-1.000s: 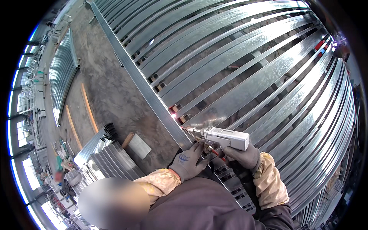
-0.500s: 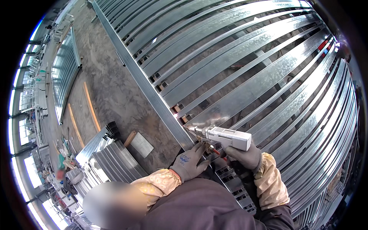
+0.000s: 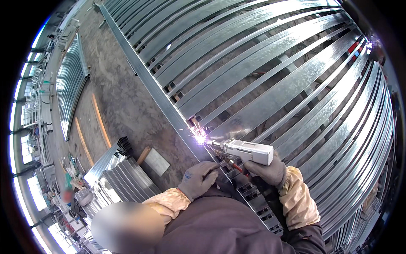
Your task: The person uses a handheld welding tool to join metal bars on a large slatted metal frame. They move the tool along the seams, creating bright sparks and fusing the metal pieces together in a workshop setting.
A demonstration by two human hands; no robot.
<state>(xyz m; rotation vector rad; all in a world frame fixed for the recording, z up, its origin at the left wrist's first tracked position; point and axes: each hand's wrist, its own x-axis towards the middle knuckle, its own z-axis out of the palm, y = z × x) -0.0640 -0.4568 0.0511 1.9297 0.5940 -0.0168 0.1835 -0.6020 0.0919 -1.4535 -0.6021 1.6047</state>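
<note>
My right hand [image 3: 270, 170], in a grey glove, is wrapped round the grip of a handheld welding gun [image 3: 249, 151] with a white boxy body. Its nozzle points left at a joint where a bar meets the long metal side rail [image 3: 146, 89]. A bright violet-white arc with flying sparks [image 3: 199, 138] burns at the tip and hides the joint. Gloved as well, my left hand [image 3: 197, 180] lies by the rail's near end, below the nozzle, fingers stretched towards the gun and holding nothing. A black cable [image 3: 270, 199] runs from the gun along my right forearm.
Parallel galvanised bars [image 3: 262, 112] spread to the right as a large frame. A second arc [image 3: 369, 45] glows at its far right. Left on the floor are stacked metal profiles [image 3: 124, 180], a flat plate [image 3: 157, 161], wooden strips [image 3: 101, 120] and a slatted panel [image 3: 72, 80].
A strong arc with sparks now burns at the nozzle, where only a small glow showed farther along the rail. My left hand has drawn back left, away from the gun; the gun shifted slightly left.
</note>
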